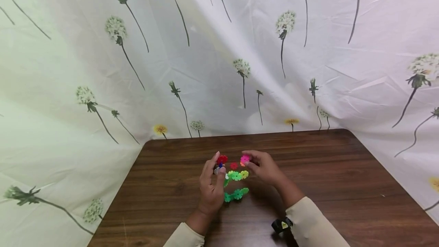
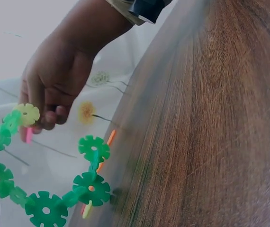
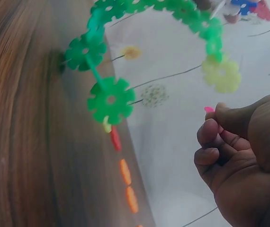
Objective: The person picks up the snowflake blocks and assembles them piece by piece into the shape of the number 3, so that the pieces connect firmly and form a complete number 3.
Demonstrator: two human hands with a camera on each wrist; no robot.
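My left hand [image 1: 212, 188] grips a chain of interlocking flower-shaped plastic discs. Several green discs [image 1: 237, 194] make a curved strand, with a yellow disc [image 3: 221, 73] at one end. By the left fingers, a red disc [image 1: 222, 159], a blue disc [image 3: 243, 5] and white pieces belong to the held cluster. To the right, my right hand [image 1: 266, 167] pinches a pink disc [image 1: 245, 159] between thumb and fingertips. The pink disc is close to the yellow one; in the right wrist view a gap shows between them. Fingers hide most of the pink disc in both wrist views.
Loose on the dark wooden table [image 1: 164, 186] lie a red disc [image 1: 233, 166] and several orange discs [image 3: 132, 199], in a row beyond the chain. A black strapped device [image 1: 282, 225] sits at the right sleeve. A dandelion-print cloth [image 1: 219, 87] hangs behind the table.
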